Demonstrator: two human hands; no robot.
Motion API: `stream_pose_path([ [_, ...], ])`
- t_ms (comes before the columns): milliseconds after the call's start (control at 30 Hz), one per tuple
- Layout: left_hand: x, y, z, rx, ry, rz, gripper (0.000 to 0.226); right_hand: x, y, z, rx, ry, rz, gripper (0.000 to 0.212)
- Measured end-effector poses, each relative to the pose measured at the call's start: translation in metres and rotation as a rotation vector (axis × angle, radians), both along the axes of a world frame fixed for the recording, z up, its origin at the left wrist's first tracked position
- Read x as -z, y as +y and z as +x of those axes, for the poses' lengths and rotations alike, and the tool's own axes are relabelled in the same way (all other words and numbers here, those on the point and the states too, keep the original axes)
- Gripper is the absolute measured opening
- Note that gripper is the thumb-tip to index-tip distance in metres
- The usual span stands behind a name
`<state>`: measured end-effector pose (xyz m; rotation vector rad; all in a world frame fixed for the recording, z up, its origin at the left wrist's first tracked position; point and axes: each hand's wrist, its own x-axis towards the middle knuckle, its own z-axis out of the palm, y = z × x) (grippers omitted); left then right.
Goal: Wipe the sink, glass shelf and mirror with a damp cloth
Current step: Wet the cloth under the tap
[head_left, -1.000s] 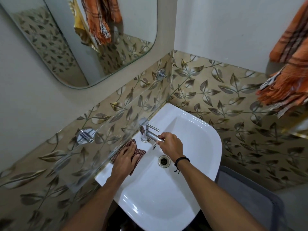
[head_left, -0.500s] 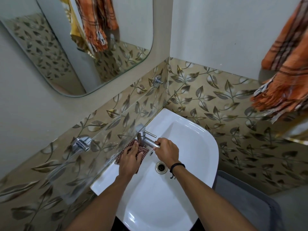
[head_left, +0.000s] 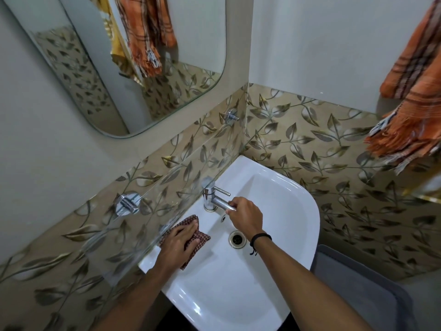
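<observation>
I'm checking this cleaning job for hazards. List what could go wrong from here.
1. The left hand presses the cloth on the sink rim right under the glass shelf edge; lifting carelessly could knock knuckles or the shelf.
2. The right hand grips the tap spout; leaning on it could strain the fitting.
</observation>
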<state>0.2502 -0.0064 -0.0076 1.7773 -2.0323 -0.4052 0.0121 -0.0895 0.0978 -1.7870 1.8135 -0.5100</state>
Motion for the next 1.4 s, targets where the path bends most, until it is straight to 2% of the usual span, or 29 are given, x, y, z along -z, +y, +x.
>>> stream_pose_path([
  [100, 0.003, 0.017, 0.004, 0.013, -0.085, -0.096, 0.055, 0.003, 0.001, 0.001, 0.008, -0.003, -0.009, 0.016],
  [200, -0.001, 0.017, -0.009, 0.055, -0.221, -0.092, 0.055, 0.003, 0.0, 0.001, 0.011, 0.009, -0.013, 0.017],
  [433, 0.007, -0.006, -0.027, -0.049, -0.182, 0.106, 0.072, 0.001, 0.0, 0.002, 0.019, 0.013, -0.003, 0.019],
  [567, 0.003, -0.028, -0.032, -0.02, -0.214, 0.114, 0.081, -0.004, -0.001, 0.002, 0.002, 0.028, 0.023, 0.018],
  [800, 0.001, -0.034, -0.034, -0.048, -0.217, 0.155, 0.075, -0.005, -0.003, -0.001, -0.001, 0.004, 0.062, 0.018],
  [900, 0.005, -0.017, -0.022, -0.052, -0.215, 0.125, 0.078, -0.004, -0.003, -0.001, -0.002, 0.017, 0.051, 0.017],
  [1133, 0.016, 0.047, 0.018, -0.101, -0.302, 0.115, 0.065, 0.0, -0.005, -0.001, 0.0, 0.004, 0.052, 0.017],
  [1400, -0.001, 0.037, 0.005, -0.116, -0.318, 0.17, 0.064, -0.002, -0.005, 0.003, -0.007, 0.028, 0.048, 0.013],
])
